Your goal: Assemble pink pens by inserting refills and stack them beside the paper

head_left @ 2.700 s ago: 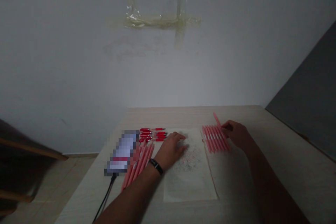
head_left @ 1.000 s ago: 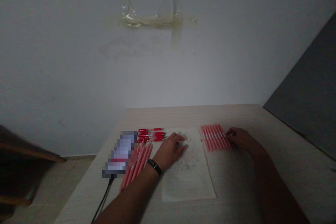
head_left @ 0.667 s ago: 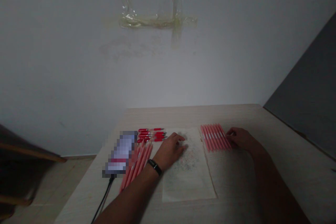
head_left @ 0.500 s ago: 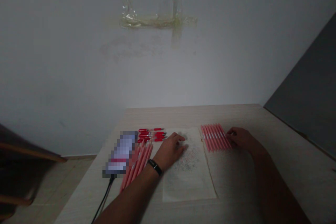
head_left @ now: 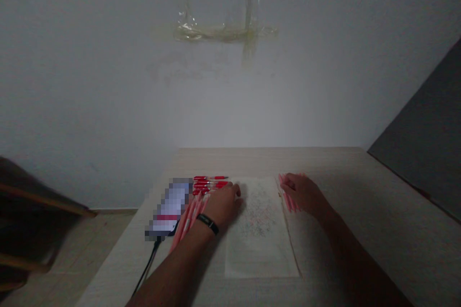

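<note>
My left hand (head_left: 220, 206), with a black band on its wrist, is over the left edge of a sheet of paper (head_left: 261, 256) covered in small scribbles. Its fingers are bent, with a gap between thumb and forefinger, and nothing shows in it. Right beside it lie several red pens (head_left: 211, 178) and a bundle of pink pens (head_left: 185, 225), partly hidden by my hand and forearm. My right hand (head_left: 300, 192) is over a row of pink pens (head_left: 288, 201) at the paper's right edge, hiding most of them. Its fingers are curled together, with no pen sticking out.
A phone-like device (head_left: 173, 204) with a blurred screen lies on the left of the table, a black cable (head_left: 147, 259) running from it. The pale table (head_left: 270, 159) meets a wall with clear tape (head_left: 216, 34). A dark wooden piece of furniture (head_left: 36, 230) stands at left.
My right hand has left the right end of the pink pen row and moved left over it. My left hand has shifted left off the scribbles, its fingers more bent. The view has shifted slightly.
</note>
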The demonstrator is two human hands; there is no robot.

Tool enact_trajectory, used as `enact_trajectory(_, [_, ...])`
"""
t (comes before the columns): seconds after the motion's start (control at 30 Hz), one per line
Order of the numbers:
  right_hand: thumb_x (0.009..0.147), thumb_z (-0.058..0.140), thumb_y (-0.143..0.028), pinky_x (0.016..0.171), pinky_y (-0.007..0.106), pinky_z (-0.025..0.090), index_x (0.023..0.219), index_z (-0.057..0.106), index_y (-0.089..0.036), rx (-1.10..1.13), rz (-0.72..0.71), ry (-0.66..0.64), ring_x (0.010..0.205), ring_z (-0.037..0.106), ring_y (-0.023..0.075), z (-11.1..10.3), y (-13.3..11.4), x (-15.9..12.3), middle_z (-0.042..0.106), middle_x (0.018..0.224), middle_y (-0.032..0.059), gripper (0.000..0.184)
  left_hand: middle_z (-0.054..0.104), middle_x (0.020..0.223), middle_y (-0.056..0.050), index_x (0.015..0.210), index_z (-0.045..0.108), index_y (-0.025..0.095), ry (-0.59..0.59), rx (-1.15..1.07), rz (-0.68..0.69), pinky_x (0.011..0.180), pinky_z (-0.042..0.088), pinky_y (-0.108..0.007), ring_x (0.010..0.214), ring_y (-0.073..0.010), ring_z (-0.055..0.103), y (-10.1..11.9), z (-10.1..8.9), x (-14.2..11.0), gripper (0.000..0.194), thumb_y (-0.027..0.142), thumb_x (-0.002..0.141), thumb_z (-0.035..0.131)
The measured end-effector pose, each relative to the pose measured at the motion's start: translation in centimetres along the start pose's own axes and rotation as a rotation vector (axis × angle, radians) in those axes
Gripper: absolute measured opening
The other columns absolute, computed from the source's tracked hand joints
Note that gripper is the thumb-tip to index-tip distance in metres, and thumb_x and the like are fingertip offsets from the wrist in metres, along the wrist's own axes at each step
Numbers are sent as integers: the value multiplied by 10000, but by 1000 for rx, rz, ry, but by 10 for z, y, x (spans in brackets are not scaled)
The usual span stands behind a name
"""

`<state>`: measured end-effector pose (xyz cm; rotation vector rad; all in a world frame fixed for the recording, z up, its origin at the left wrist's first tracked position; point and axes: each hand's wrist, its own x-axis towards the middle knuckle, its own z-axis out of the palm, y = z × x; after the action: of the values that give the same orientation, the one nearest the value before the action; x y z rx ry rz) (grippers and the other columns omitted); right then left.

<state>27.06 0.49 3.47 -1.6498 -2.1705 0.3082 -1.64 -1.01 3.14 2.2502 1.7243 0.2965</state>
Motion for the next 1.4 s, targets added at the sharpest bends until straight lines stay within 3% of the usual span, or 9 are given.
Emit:
enact_trajectory(0.17, [899, 594, -253, 634, 242, 312, 813, 658, -198, 27, -179, -46, 651, 575, 130, -10, -59, 3, 679, 721, -3, 120, 741, 984, -145, 924, 707, 169, -52, 167, -188, 783, 521, -352, 918, -281, 707, -18, -23, 1, 206, 325, 856, 591])
enact_trajectory(0.3, [923, 584, -247, 643, 248, 311, 854, 654, -196, -1, -271, -73, 707, 596, 136, -11, -81, 11, 702, 825, 17, 111, 742, 1053, -160, 970, 719, 179, -30, 218, -200, 803, 537, -375, 965, -305, 709, -28, -29, 1, 262, 383, 826, 639])
enact_trajectory(0.47, [939, 574, -251, 664, 257, 320, 878, 652, -201, -32, -280, -99, 738, 609, 147, 12, -74, 14, 705, 861, 22, 112, 732, 1118, -165, 1074, 706, 177, -39, 254, -204, 839, 545, -413, 1022, -324, 701, -34, -30, 0, 317, 334, 804, 652])
enact_trajectory(0.67, [937, 579, -262, 649, 257, 315, 863, 651, -200, -14, -299, -165, 730, 604, 149, 33, -56, 8, 694, 825, 17, 120, 743, 1061, -181, 1037, 705, 157, -46, 289, -207, 803, 554, -407, 964, -325, 719, -37, -24, 1, 264, 234, 801, 614])
enact_trajectory(0.8, [941, 576, -273, 649, 256, 315, 865, 659, -196, 9, -286, -147, 721, 599, 146, 35, -53, 9, 694, 823, 21, 137, 741, 1053, -190, 1051, 697, 144, -39, 278, -194, 821, 549, -413, 984, -332, 713, -40, -20, 1, 277, 198, 802, 589])
enact_trajectory(1.03, [936, 582, -264, 644, 245, 316, 856, 664, -190, 52, -266, -153, 710, 595, 139, 34, -50, 11, 696, 810, 23, 137, 746, 1001, -159, 1001, 692, 158, -32, 241, -174, 781, 535, -354, 900, -266, 722, -35, -17, 2, 279, 144, 878, 442])
enact_trajectory(1.4, [927, 597, -261, 639, 243, 303, 854, 667, -192, 30, -260, -135, 717, 590, 131, 35, -51, 10, 694, 807, 12, 122, 733, 947, -141, 922, 665, 171, -57, 192, -155, 785, 517, -353, 914, -266, 704, -23, -22, -1, 238, 131, 878, 434])
